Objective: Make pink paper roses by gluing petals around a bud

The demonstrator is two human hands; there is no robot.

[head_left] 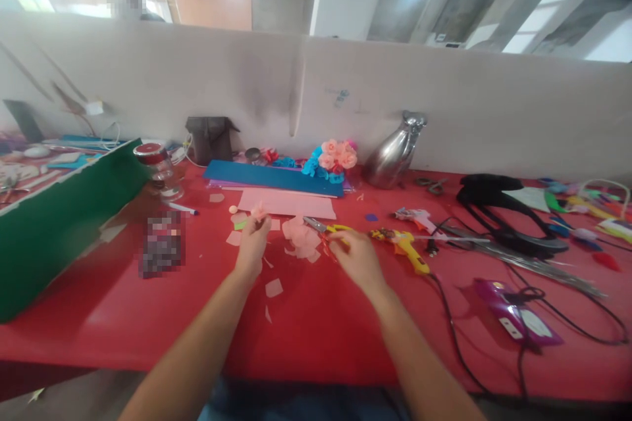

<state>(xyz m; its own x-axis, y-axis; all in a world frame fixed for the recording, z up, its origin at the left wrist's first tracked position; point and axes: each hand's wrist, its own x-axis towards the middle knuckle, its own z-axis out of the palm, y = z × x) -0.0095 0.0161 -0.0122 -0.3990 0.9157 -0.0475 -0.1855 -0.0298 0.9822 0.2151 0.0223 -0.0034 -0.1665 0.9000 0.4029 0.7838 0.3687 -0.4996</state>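
My left hand [253, 240] is closed, pinching a small pink paper flower [259, 210] above the red table. My right hand [359, 260] has its fingers curled at the yellow and red handles of a pair of pliers [320, 226], whose metal jaws point left. Between the hands lies a loose pile of pink paper petals [300, 237]. More cut pink pieces [274, 287] are scattered nearer to me and around my left hand. Behind them a pink paper sheet [291, 202] lies flat.
A yellow glue gun [409, 251] with a cord lies right of my right hand, near a purple power strip [518, 316]. A steel jug [395, 151] and a paper flower bunch [337, 156] stand behind. To the left are a glass jar [162, 174] and a green board [74, 230].
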